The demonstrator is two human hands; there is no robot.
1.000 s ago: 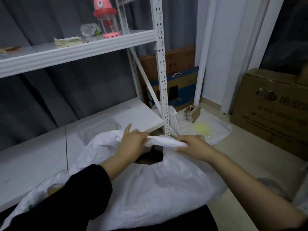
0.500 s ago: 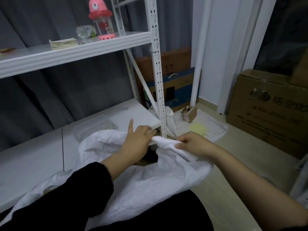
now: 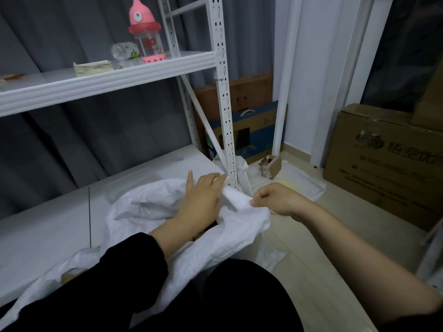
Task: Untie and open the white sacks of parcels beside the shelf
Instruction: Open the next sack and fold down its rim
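Woven white plastic, thin and crinkled by the look of it, is gathered into a twisted neck between the two hands. The left hand [image 3: 203,197] is laid over the bunched mouth of the sack [image 3: 148,207], with most fingers curled round the fabric and one finger held out straight. The right hand [image 3: 272,198] is closed into a loose fist, and the end of the twist is pinched at its fingertips. Whether a knot or cord remains in the neck cannot be told, as that part is hidden under the hands. The sack is slumped partly on the lower shelf board [image 3: 48,226] and partly on the floor, against the person's dark-clothed knees and just in front of the perforated shelf post [image 3: 225,104]. The fabric is judged soft, limp, light in itself and somewhat slick. Any weight is judged to lie in the parcels inside, which are hardly seen. Hold is best taken at the neck and the loose rim, not at the body. A cardboard box [image 3: 383,164] is stood well off to the right, and a pink bottle [image 3: 146,32] is set on the upper shelf.
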